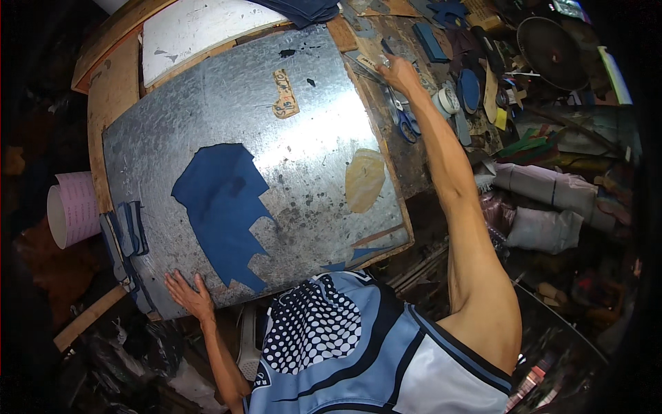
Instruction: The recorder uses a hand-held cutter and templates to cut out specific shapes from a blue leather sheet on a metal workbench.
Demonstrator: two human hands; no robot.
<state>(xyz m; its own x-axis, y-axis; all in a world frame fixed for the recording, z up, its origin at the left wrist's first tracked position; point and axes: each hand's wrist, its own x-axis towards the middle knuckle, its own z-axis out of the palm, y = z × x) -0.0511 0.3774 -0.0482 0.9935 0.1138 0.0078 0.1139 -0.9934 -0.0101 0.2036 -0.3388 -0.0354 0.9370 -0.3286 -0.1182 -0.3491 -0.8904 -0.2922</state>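
A large galvanised metal sheet (227,96) covers the wooden bench. On it lies a dark blue piece of cut material (224,203), a tan oval piece (363,179) and a small tan pattern piece (285,94). My left hand (187,293) rests flat, fingers spread, on the sheet's near edge just left of the blue piece. My right hand (398,71) reaches far across to the cluttered bench beyond the sheet's right edge, fingers closed around a small slim tool that I cannot identify. Blue-handled scissors (405,119) lie just below that hand.
Small blue cut pieces (127,231) are stacked at the sheet's left edge. A white board (200,27) lies at the back. A roll of pink-white paper (72,207) stands left. A tape roll (448,100), blue shapes and a round dark disc (552,52) crowd the right bench.
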